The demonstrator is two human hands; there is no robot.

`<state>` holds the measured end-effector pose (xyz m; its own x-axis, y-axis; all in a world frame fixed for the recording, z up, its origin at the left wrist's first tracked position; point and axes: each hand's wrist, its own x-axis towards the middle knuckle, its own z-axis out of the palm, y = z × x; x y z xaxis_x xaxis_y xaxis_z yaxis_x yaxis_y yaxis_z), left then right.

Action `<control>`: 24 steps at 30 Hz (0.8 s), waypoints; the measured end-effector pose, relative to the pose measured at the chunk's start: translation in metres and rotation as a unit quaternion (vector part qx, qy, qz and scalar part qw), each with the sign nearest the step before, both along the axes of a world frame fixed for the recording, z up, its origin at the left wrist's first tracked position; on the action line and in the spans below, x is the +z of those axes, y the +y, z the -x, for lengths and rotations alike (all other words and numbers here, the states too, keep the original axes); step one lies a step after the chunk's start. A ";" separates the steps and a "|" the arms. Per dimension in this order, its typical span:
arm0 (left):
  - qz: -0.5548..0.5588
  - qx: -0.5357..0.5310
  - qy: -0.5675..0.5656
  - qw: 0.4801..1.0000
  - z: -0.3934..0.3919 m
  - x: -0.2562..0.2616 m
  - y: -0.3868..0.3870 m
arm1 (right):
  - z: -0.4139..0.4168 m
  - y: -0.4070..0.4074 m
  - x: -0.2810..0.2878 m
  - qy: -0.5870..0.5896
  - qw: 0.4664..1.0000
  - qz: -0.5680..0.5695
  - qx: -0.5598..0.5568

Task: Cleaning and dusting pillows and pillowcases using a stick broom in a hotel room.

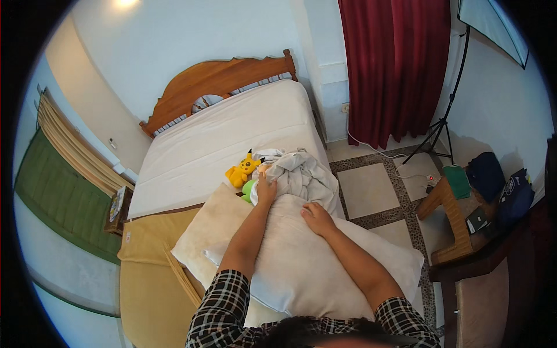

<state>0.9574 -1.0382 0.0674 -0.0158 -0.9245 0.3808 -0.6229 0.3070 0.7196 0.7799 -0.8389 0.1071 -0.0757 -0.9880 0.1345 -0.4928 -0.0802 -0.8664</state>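
Observation:
My left hand [265,190] reaches in among plush toys and a crumpled pale sheet [300,174]. Its fingers touch the sheet's edge and a small peach-coloured thing [263,168]; whether they grip either is hidden. Just left of it lies a yellow Pikachu plush [241,170], with a green plush [248,191] partly covered below. My right hand [318,218] rests on the far end of a cream pillow [304,265], fingers slightly curled and nothing visible in them. Another stained pillow [209,213] lies under my left forearm.
The mattress with a white fitted sheet [226,126] reaches to a wooden headboard [230,76]. A tan blanket [152,278] and a bundle of thin sticks [182,274] lie at left. On the right are a light stand [443,121], a power strip [431,178], bags [486,176] and a wooden chair [454,217].

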 end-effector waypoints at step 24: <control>0.237 -0.018 0.226 0.945 -0.026 0.191 0.093 | 0.014 0.094 0.105 0.168 0.972 -0.148 0.067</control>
